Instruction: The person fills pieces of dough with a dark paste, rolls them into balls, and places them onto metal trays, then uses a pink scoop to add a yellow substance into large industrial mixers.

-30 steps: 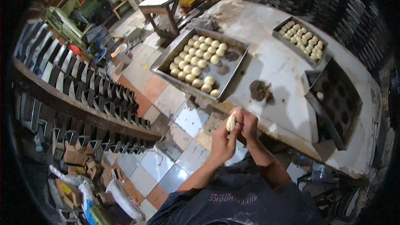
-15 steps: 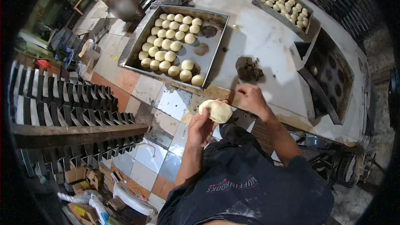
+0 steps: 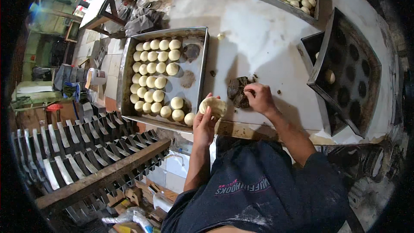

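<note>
My left hand [image 3: 205, 124] grips a flattened piece of pale dough [image 3: 214, 106], its thumb on the near side and fingers behind. The dough is held up near the table's front edge and looks slightly cupped. My right hand [image 3: 260, 98] pinches at a lump of dark brown filling [image 3: 237, 89] lying on the white tabletop; its fingertips touch the lump, and whether a bit is between them is hidden. To the left, a large metal tray [image 3: 205, 56] bears rows of round dough balls [image 3: 151, 68].
Another tray [image 3: 276, 1] of dough balls stands at the far right. Two dark metal trays [image 3: 350, 82] lean stacked at the right, one dough ball inside the upper. A slatted rack [image 3: 103, 172] stands at the lower left. Crumbs dot the white table [image 3: 276, 51].
My right hand has moved down onto the dark filling, which it was apart from before. My left hand still holds the dough. The whole view has shifted and turned.
</note>
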`<state>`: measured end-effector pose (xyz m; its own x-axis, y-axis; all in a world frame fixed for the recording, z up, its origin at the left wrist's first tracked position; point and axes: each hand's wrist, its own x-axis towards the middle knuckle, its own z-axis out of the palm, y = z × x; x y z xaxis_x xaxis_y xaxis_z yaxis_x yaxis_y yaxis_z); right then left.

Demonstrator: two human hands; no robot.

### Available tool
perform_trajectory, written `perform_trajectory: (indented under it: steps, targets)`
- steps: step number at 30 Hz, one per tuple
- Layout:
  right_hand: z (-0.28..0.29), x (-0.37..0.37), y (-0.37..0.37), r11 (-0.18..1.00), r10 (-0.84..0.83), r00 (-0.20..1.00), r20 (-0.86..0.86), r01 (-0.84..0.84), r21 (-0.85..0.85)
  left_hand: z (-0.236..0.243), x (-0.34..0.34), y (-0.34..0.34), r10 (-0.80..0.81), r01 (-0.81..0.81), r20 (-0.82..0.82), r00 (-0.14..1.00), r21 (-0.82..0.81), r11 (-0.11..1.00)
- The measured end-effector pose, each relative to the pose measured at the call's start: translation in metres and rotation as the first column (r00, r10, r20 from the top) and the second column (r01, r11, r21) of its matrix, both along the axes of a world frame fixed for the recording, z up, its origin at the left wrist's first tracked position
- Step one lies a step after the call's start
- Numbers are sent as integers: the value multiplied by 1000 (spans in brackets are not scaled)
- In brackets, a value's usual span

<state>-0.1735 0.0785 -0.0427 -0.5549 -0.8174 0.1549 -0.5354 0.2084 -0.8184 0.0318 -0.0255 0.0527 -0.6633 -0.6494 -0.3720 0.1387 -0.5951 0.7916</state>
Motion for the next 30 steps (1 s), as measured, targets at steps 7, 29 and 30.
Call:
perform_trajectory:
  steps: [7, 29, 30]
  targets:
    - [47, -14, 14, 985, 163, 535, 829, -34, -171, -23, -41, 12, 8, -18, 130, 991, 72, 997]
    - [184, 182, 14, 846, 59, 969, -239, -176, -503, 62, 90, 83, 269, -137, -11, 963, -881, 454]
    - [196, 202, 20, 830, 37, 973, -228, -157, -536, 74, 116, 86, 200, -132, -25, 980, -830, 542]
